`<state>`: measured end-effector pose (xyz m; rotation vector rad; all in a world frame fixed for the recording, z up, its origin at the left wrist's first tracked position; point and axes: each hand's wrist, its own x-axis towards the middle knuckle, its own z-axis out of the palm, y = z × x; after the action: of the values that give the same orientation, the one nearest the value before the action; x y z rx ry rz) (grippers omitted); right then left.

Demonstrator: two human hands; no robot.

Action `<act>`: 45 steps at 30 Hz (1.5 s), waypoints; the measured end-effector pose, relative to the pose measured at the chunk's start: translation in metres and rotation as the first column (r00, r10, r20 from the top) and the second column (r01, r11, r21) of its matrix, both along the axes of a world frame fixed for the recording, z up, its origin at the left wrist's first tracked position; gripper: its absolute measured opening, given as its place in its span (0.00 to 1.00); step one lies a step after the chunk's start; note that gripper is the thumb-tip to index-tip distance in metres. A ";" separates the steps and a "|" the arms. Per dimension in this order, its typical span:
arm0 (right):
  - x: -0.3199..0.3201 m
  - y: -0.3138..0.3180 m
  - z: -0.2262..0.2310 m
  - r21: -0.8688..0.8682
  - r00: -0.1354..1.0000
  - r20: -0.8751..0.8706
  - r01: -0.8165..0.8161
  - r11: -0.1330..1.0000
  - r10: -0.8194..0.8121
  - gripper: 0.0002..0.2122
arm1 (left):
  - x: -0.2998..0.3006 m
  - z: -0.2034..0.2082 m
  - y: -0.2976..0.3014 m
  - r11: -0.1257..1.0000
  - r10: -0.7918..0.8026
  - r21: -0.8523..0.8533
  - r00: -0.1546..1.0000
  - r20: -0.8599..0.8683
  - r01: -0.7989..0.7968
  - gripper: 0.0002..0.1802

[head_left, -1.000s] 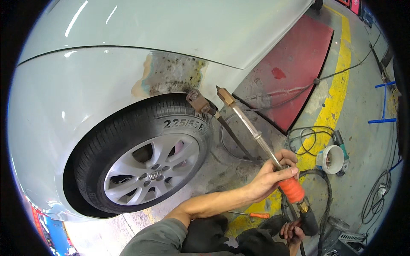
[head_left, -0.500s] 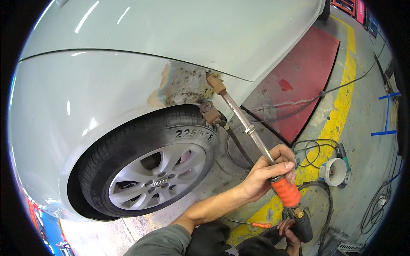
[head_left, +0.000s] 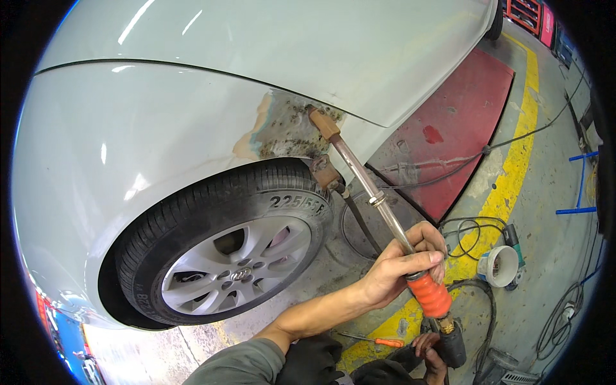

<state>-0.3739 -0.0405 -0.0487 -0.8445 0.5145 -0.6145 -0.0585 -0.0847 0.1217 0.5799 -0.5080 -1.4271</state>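
My left hand (head_left: 404,264) is closed round the metal shaft of a dent puller (head_left: 360,172), just above its ribbed orange-red grip (head_left: 430,295). Lower down, my right hand (head_left: 432,354) has its fingers curled at the tool's black rear end (head_left: 453,346); part of that hand is hidden. The copper-coloured tip (head_left: 325,124) rests at the upper right of a bare, spotted metal patch (head_left: 282,128) on the pale car fender. Below it, a copper-coloured clamp block (head_left: 325,172) with a black cable sits at the wheel arch edge.
The wheel (head_left: 240,273) stands under the fender. Along the floor lie a red panel (head_left: 462,122), a screwdriver (head_left: 385,342) with an orange handle, a white tub (head_left: 499,266), a green-and-black power tool (head_left: 513,239) and coiled black cables (head_left: 489,308).
The copper tip has shifted slightly left across the bare patch. The view has moved a little, and both hands keep their hold on the dent puller.
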 end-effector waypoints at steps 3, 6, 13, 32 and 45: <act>0.006 0.000 -0.001 -0.013 0.998 0.051 0.025 1.000 -0.024 0.15 | 0.001 -0.002 0.000 1.000 0.001 -0.007 1.000 -0.002 -0.001 0.11; 0.003 0.000 -0.002 0.001 0.998 0.037 0.043 0.999 -0.043 0.15 | -0.001 -0.004 -0.003 1.000 -0.007 -0.001 1.000 -0.020 0.007 0.11; 0.000 0.005 -0.012 0.044 0.999 0.037 0.038 0.998 -0.040 0.14 | 0.002 -0.005 0.000 1.000 -0.009 0.001 1.000 -0.018 0.009 0.10; -0.007 0.012 -0.018 0.200 0.987 0.158 -0.048 0.979 0.016 0.15 | 0.001 -0.007 0.000 0.998 0.027 0.059 1.000 -0.002 -0.027 0.10; 0.002 0.005 -0.009 0.140 0.983 0.179 -0.075 0.987 0.050 0.13 | 0.002 -0.007 0.000 0.997 0.038 0.070 0.999 -0.009 -0.037 0.09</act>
<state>-0.3718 -0.0356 -0.0573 -0.6589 0.3671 -0.5798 -0.0562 -0.0847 0.1148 0.6340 -0.4382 -1.4157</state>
